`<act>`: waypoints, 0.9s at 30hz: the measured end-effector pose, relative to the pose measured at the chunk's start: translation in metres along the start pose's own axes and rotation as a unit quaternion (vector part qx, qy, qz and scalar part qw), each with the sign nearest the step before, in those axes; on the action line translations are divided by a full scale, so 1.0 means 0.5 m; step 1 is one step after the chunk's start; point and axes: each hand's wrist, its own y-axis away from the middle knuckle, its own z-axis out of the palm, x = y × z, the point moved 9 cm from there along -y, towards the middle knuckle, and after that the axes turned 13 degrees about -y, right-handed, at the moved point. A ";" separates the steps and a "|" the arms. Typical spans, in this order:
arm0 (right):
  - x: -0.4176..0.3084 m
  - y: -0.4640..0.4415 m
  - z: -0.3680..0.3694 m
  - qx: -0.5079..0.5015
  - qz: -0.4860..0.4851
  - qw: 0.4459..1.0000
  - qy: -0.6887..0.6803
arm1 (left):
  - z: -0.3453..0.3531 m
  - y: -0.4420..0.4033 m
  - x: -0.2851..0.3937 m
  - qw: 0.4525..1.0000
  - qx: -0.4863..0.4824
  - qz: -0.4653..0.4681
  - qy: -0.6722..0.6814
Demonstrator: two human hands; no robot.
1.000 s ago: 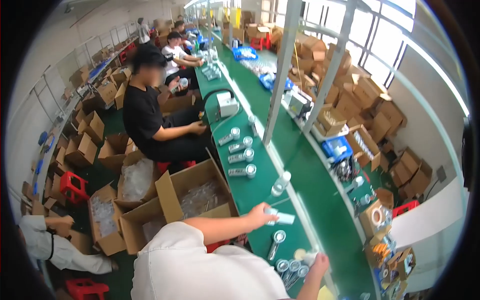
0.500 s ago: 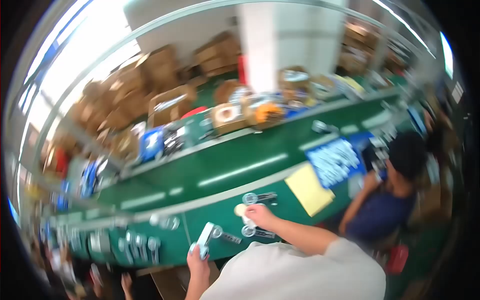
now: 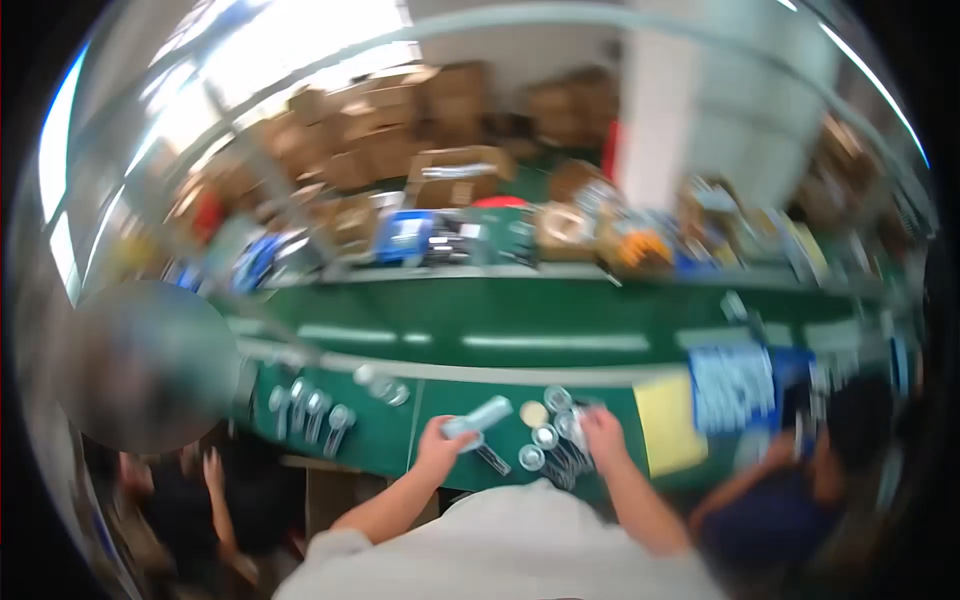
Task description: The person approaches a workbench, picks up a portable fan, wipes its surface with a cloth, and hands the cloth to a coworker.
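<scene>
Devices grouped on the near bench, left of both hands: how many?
4, left to right on the near bench: leftmost device, second device, third device and, slightly nearer, rightmost device. Blur may hide others.

Strong daylight pours through the overexposed window (image 3: 310, 50) at upper left, thin strip lights (image 3: 870, 90) glow at upper right, and white glare streaks the green belt (image 3: 560, 312); the lower corners are dim, blur smears the cardboard boxes (image 3: 390, 120) and softens the hands (image 3: 435, 447), and fisheye distortion bends the overhead rail (image 3: 560, 14) inside a black rim
</scene>
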 end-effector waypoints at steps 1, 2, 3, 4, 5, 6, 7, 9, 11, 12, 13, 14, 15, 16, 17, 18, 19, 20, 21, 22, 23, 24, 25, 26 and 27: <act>0.016 0.003 -0.005 -0.035 0.003 0.999 0.035 | 0.021 0.013 0.000 1.000 -0.006 0.016 -0.014; 0.038 0.010 -0.007 -0.040 0.023 0.999 -0.013 | 0.021 0.044 0.048 0.999 -0.025 0.013 -0.045; 0.046 0.020 -0.007 -0.055 0.035 0.998 -0.020 | 0.000 0.065 0.029 0.999 0.030 -0.016 0.003; 0.038 0.021 0.008 -0.073 0.037 0.997 -0.011 | 0.008 0.083 0.043 0.997 0.033 0.060 -0.042; 0.026 0.019 0.021 -0.089 0.034 0.995 -0.004 | 0.021 0.087 0.062 0.985 0.034 0.140 -0.099; 0.013 0.020 0.038 -0.104 0.031 0.994 0.001 | 0.030 0.090 0.083 0.959 0.027 0.222 -0.174; -0.006 0.025 0.060 -0.119 0.027 0.993 0.005 | 0.038 0.105 0.103 0.919 0.007 0.296 -0.261; -0.044 0.032 0.107 -0.153 0.018 0.988 0.018 | 0.040 0.152 0.147 0.864 0.038 0.387 -0.321; -0.077 0.046 0.154 -0.201 0.003 0.979 0.039 | 0.046 0.182 0.160 0.858 0.034 0.395 -0.328; -0.085 0.055 0.180 -0.228 0.000 0.972 0.055 | 0.047 0.196 0.167 0.844 0.031 0.415 -0.339; -0.094 0.070 0.207 -0.250 0.000 0.965 0.077 | 0.045 0.202 0.165 0.849 0.035 0.402 -0.341; -0.103 0.085 0.235 -0.272 -0.002 0.957 0.098 | 0.045 0.215 0.172 0.838 0.054 0.418 -0.346; -0.119 0.102 0.270 -0.300 -0.015 0.944 0.137 | 0.049 0.226 0.181 0.826 0.070 0.437 -0.349; -0.131 0.115 0.303 -0.326 -0.030 0.929 0.173 | 0.049 0.236 0.190 0.811 0.085 0.459 -0.354; -0.131 0.127 0.324 -0.352 -0.047 0.912 0.207 | 0.046 0.248 0.196 0.794 0.100 0.480 -0.358; -0.122 0.130 0.327 -0.354 -0.043 0.912 0.205 | 0.044 0.251 0.196 0.796 0.098 0.477 -0.360; -0.120 0.137 0.336 -0.366 -0.076 0.898 0.231 | 0.040 0.258 0.200 0.789 0.111 0.485 -0.361; -0.116 0.144 0.347 -0.377 -0.110 0.884 0.254 | 0.034 0.264 0.203 0.780 0.125 0.493 -0.363; -0.111 0.152 0.356 -0.388 -0.142 0.867 0.278 | 0.029 0.272 0.205 0.773 0.137 0.501 -0.365; -0.110 0.161 0.365 -0.397 -0.175 0.850 0.300 | 0.023 0.278 0.206 0.764 0.149 0.509 -0.366; -0.107 0.162 0.370 -0.396 -0.171 0.851 0.298 | 0.020 0.277 0.205 0.766 0.145 0.508 -0.367; -0.114 0.166 0.375 -0.391 -0.195 0.841 0.318 | 0.017 0.278 0.206 0.762 0.148 0.515 -0.364; -0.123 0.169 0.381 -0.385 -0.219 0.830 0.338 | 0.012 0.278 0.207 0.758 0.151 0.523 -0.360; -0.131 0.170 0.385 -0.379 -0.242 0.818 0.359 | 0.007 0.277 0.208 0.754 0.154 0.530 -0.355; -0.134 0.169 0.384 -0.370 -0.263 0.806 0.380 | 0.002 0.276 0.210 0.751 0.155 0.539 -0.349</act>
